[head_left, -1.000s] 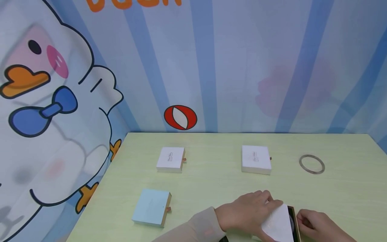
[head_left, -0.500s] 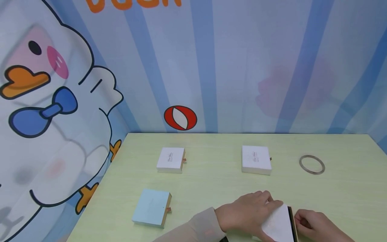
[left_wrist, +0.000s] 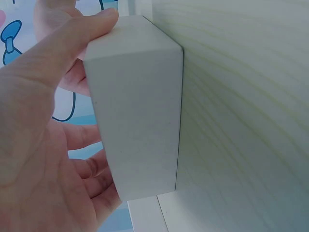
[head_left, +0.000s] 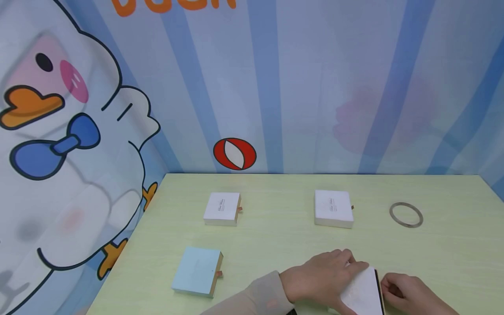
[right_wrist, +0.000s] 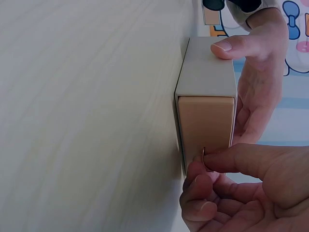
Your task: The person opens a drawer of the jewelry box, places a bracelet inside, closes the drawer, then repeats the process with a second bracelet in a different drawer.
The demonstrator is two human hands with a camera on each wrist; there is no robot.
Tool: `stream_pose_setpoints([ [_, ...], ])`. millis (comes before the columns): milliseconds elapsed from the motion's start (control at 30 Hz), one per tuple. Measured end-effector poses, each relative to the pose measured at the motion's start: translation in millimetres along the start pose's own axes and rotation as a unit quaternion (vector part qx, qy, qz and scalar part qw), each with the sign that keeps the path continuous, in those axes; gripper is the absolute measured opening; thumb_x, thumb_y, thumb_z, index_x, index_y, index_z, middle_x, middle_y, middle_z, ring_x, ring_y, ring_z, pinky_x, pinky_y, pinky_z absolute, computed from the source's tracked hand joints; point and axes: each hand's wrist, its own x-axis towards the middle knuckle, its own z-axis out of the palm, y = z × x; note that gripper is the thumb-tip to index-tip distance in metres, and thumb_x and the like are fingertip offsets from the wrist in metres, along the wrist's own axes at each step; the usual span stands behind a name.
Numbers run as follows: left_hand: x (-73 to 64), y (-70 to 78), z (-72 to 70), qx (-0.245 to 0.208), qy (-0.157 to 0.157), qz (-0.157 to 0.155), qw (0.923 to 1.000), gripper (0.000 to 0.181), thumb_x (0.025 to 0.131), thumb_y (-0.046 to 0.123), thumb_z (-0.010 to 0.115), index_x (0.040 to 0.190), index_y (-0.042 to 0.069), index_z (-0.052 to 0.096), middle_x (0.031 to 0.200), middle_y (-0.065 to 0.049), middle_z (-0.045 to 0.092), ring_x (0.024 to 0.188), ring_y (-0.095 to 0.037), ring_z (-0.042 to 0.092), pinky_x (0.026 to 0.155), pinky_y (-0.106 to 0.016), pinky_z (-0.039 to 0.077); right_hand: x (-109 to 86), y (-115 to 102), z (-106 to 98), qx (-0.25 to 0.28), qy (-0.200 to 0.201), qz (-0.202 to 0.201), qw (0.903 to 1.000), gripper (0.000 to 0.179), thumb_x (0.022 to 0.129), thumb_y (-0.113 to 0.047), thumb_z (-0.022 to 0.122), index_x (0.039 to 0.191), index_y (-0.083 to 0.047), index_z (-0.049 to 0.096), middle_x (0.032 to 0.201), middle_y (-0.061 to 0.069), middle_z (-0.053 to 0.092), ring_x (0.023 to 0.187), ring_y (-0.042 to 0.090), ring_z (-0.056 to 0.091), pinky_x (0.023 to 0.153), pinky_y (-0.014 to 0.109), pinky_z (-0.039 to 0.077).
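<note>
A white drawer-style gift box rests on the table at the front right, cut off by the lower frame edge. My left hand grips its sleeve, with the thumb on the near side and the fingers over the far side. At the box's right end, the tan drawer front sits almost flush with the sleeve. My right hand pinches the small ribbon pull tab on that front between thumb and forefinger. The inside of the drawer is hidden.
On the pale table lie a light blue drawer box at the left and two white boxes further back, one left and one right. A thin grey ring lies at the back right. A patterned curtain stands behind.
The drawer has slid left into its sleeve, and the dark gap at its right end has narrowed to a thin line. My right hand moved left with it; my left hand stayed put.
</note>
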Motion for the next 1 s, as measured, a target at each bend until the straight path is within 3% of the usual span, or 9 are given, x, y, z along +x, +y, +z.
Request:
stream_pose_setpoints([
  [267, 0.3, 0.5, 0.7, 0.017, 0.005, 0.003, 0.9998, 0.102, 0.075, 0.073, 0.070, 0.156, 0.024, 0.031, 0.129, 0.012, 0.043, 0.104, 0.003, 0.041, 0.081, -0.008, 0.035, -1.7, 3.9, 5.4, -0.019, 0.048, -0.077, 0.9957, 0.027, 0.085, 0.014, 0.061, 0.075, -0.010, 0.055, 0.069, -0.021, 0.043, 0.061, -0.006, 0.037, 0.050, 0.022, 0.033],
  [500, -0.3, 0.2, 1.1, 0.022, 0.008, 0.005, 0.9997, 0.101, 0.076, 0.073, 0.069, 0.156, 0.024, 0.031, 0.129, 0.011, 0.043, 0.104, 0.003, 0.041, 0.081, -0.008, 0.035, 0.1, 3.6, 6.0, -0.001, 0.028, -0.048, 0.9985, 0.024, 0.089, 0.010, 0.061, 0.077, -0.010, 0.057, 0.070, -0.020, 0.045, 0.062, -0.005, 0.039, 0.051, 0.022, 0.036],
  [1000, -0.6, 0.3, 0.4, 0.014, 0.004, 0.003, 0.9999, 0.100, 0.077, 0.072, 0.070, 0.156, 0.024, 0.031, 0.130, 0.011, 0.043, 0.106, 0.003, 0.041, 0.083, -0.008, 0.035, 1.8, 4.7, 7.9, 0.012, 0.022, -0.048, 0.9985, 0.026, 0.090, 0.009, 0.059, 0.076, -0.012, 0.055, 0.068, -0.020, 0.042, 0.060, -0.005, 0.037, 0.050, 0.022, 0.034],
])
